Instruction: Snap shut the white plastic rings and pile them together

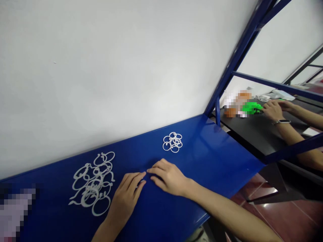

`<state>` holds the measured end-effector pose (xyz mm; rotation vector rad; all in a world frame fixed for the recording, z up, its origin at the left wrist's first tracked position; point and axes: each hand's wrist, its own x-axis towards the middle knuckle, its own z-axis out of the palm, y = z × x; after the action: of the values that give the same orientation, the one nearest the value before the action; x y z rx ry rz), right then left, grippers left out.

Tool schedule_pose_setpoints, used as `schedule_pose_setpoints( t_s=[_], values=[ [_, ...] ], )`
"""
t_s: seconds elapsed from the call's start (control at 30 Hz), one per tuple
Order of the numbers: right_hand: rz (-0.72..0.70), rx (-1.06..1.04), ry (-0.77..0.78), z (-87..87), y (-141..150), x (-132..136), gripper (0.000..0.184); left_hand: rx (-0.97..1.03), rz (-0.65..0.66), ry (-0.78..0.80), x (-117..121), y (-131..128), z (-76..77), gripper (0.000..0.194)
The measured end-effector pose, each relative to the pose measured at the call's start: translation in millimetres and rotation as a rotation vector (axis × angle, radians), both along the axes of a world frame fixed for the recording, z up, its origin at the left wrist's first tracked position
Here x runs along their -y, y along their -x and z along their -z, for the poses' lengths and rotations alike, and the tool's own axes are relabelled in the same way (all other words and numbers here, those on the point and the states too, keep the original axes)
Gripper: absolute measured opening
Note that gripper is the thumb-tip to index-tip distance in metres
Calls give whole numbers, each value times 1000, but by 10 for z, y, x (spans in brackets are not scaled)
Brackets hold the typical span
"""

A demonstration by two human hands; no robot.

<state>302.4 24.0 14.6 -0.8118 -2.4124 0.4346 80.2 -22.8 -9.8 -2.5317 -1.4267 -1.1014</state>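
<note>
Both my hands are over the blue table, fingertips pointing at each other with a narrow gap between. My left hand (127,193) has its fingers stretched out and the thumb apart from them; a small pale spot near the thumb is too small to make out. My right hand (168,176) is loosely spread, and no held thing shows in it. Beside my left hand lies a tangled pile of white plastic loops (101,205), apparently cable ties, some with loose tails. Beyond my right hand sits a smaller cluster of closed white loops (166,149).
The blue tabletop (202,144) meets a white wall (113,67) at the back. A blue metal frame (233,67) rises at the right end. Past it, another person's hands (274,111) work over a black table (249,131) with a bright green item (252,108).
</note>
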Motion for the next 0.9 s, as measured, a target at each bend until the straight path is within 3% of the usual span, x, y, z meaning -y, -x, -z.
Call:
schedule_pose_setpoints(
  t_s=[0.1,0.27,0.37,0.5,0.57,0.73,0.9],
  values=[
    [-73,20,81,28,69,98,37,92,32,20,60,-95,-52,19],
    [-117,-42,167,45,60,104,55,234,-53,48,115,-162,-111,15],
    [-119,-81,159,60,79,113,48,271,-81,26,124,-166,-134,13],
    [-77,-69,140,102,113,152,18,268,-119,4,131,-173,-170,13],
    [-42,-85,136,117,116,163,11,267,-123,31,135,-173,-189,13],
    [34,-195,239,109,78,139,14,303,-91,182,146,-150,-201,19],
    [-68,-207,261,97,50,110,20,338,-53,234,153,-131,-183,13]
  ],
)
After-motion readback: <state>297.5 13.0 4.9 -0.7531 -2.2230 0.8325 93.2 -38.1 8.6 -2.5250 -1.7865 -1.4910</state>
